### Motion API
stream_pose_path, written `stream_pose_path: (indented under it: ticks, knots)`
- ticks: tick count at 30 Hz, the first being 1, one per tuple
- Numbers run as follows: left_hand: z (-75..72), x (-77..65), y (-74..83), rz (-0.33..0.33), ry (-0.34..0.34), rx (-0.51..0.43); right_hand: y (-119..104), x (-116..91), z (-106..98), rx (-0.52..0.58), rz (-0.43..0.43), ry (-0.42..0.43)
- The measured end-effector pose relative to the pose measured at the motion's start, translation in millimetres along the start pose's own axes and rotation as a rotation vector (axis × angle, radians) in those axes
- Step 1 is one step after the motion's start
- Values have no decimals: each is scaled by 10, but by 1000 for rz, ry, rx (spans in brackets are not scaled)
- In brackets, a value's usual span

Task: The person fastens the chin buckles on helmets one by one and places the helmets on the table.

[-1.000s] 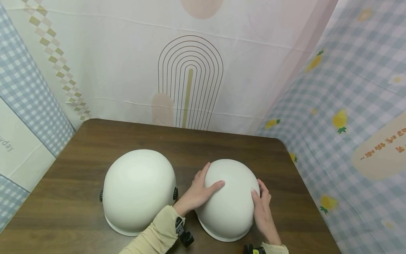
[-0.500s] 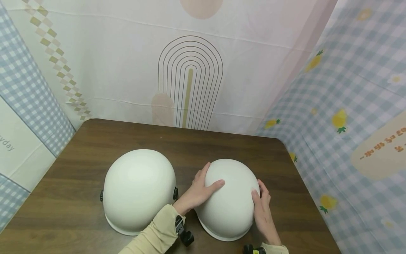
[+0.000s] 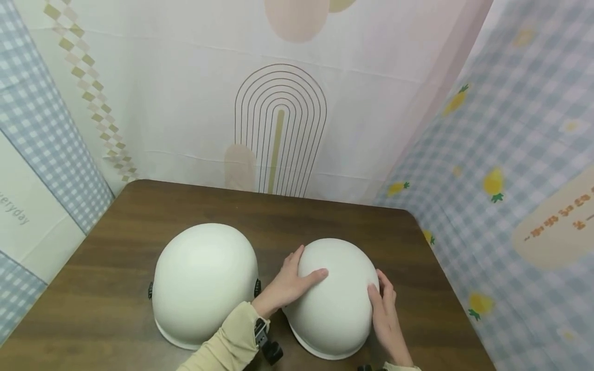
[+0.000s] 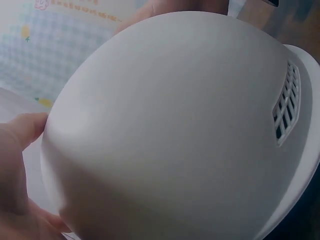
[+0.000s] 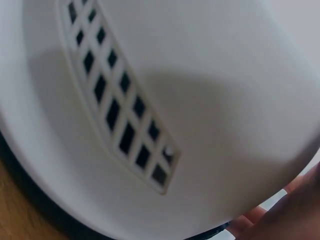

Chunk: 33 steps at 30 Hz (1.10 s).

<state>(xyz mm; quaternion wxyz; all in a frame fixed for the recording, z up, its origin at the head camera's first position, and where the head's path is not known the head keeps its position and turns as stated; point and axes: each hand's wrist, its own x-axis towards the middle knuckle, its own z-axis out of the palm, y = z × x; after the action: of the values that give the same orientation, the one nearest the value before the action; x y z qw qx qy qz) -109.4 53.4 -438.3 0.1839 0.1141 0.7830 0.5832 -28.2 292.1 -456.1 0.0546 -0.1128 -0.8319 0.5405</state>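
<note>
Two smooth white helmets stand dome up, side by side on a dark wooden table. My left hand holds the right-hand helmet by its left side, thumb across the dome and fingers down the far side. On its right side my right hand grips it, thumb on the shell and fingers toward the back. Each wrist view shows a diamond-patterned vent grille near this helmet's flared rim. The left-hand helmet stands untouched by the fingers, with a black fitting on each side.
Behind the table hangs a pale cloth with an arch print. A blue checked cloth with pineapple prints closes the right side, and another checked cloth hangs at left. My left forearm sleeve passes close beside the left-hand helmet.
The head view has tilted up slightly, so everything sits a little lower in it. Both hands keep their hold on the right-hand helmet, which stays in place.
</note>
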Motion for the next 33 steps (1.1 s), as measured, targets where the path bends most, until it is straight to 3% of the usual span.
stream_pose_path:
  ticks: [5, 14, 20, 26, 33]
  knots:
    - [-66, 17, 30, 14, -3, 17, -33, 49, -10, 11, -9, 2]
    - [-133, 19, 15, -26, -31, -62, -51, 108, -2, 16, 8, -19]
    - [-171, -7, 35, -15, -20, -55, -38, 120, -29, 27, 19, -49]
    - [-442, -191, 205, 135, 30, 20, -49, 119, -138, -38, 10, -69]
    - [-1037, -564, 366, 394, 135, 64, -158, 124, -332, -121, -24, -29]
